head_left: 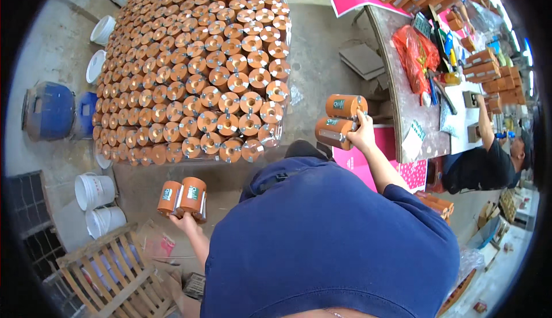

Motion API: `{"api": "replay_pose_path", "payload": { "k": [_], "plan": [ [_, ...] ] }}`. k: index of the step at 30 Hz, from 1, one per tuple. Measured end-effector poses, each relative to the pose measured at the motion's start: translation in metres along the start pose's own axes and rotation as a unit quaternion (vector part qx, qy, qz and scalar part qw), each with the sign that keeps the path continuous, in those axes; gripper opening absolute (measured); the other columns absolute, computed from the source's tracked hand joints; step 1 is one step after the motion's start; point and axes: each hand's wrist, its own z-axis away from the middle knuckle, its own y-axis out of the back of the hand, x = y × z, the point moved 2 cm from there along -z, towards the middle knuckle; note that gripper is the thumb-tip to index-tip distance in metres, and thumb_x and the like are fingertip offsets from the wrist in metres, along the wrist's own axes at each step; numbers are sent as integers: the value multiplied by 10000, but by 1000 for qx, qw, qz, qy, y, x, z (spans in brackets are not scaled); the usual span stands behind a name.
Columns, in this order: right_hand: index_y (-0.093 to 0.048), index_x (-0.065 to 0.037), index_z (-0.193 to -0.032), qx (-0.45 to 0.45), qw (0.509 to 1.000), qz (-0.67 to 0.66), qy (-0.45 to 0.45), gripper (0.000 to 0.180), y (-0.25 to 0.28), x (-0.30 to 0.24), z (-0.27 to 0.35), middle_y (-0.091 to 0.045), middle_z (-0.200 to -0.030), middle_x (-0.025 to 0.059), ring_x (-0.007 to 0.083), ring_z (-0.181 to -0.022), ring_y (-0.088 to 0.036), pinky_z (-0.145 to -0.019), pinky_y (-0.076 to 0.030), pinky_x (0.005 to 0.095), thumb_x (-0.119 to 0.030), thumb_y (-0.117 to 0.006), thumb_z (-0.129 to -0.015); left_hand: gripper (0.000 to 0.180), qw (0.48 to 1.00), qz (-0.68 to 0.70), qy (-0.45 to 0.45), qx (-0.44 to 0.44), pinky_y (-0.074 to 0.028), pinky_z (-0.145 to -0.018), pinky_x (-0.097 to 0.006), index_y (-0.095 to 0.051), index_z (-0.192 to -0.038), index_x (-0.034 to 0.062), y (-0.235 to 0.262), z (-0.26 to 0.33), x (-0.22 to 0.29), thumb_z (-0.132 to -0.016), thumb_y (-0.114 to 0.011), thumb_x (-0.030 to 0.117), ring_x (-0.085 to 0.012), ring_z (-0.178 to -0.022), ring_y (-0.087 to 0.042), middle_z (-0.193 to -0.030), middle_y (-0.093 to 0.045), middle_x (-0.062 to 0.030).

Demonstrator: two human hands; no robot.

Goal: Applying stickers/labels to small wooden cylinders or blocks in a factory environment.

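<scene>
My left hand (186, 224), held out to the left, is closed around the lower ends of two orange-brown cylinders (194, 196) standing side by side, with green-and-white print on their sides. On the right, my right hand (362, 133) grips another pair of such cylinders (335, 132) by their ends; these lie roughly level, one beyond the other. Ahead and to the left spreads a large stack of the same cylinders (213, 88), packed in rows with their round ends up. Those ends have a central hole and small silvery pieces at the rim. Both held pairs are apart from the stack.
A worktable (382, 42) on the right bears a red plastic bag (415, 51), tools and orange boxes. Beyond it a person in dark clothes (483, 166) reaches over it. Blue drums (52, 111), white buckets (95, 190) and a wooden pallet (115, 272) stand along the left.
</scene>
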Motion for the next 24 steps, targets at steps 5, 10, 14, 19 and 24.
{"api": "replay_pose_path", "payload": {
  "k": [5,10,14,19,24],
  "plan": [
    [-416,-132,-1219,-36,999,18,15,749,13,-37,-30,-392,-1166,180,321,-1078,-442,-886,-396,376,-163,-661,-512,722,999,-19,-21,39,-368,-885,-361,-228,-1305,84,-9,5,7,-676,-543,-82,-222,-1082,-418,-1226,-368,-94],
    [-391,-199,-1234,-68,993,93,36,759,20,-82,-88,-375,-1202,139,278,-1120,-415,-908,-365,405,-207,-665,-526,795,995,-26,16,97,-438,-787,-344,-206,-1325,112,-20,42,24,-633,-531,-106,-235,-1031,-458,-1195,-393,-102],
    [-391,-217,-1235,-98,981,147,81,768,21,-109,-153,-370,-1208,126,274,-1127,-406,-897,-353,450,-206,-668,-518,801,985,-71,30,156,-495,-663,-351,-207,-1323,119,-39,67,23,-619,-524,-96,-239,-944,-503,-1161,-404,-125],
    [-415,-202,-1213,-128,958,171,192,763,1,-112,-258,-400,-1150,121,293,-1074,-443,-855,-405,421,-176,-678,-497,814,971,-21,33,238,-490,-653,-316,-232,-1317,104,-83,116,7,-614,-597,-88,-208,-932,-502,-1152,-422,-108],
    [-401,-213,-1231,-194,937,176,231,787,-1,-113,-338,-384,-1186,138,297,-1114,-415,-884,-364,451,-174,-674,-493,730,958,-19,-2,287,-447,-730,-289,-308,-1270,69,-123,174,2,-632,-634,-68,-164,-912,-491,-1093,-466,-61]
  ]
}}
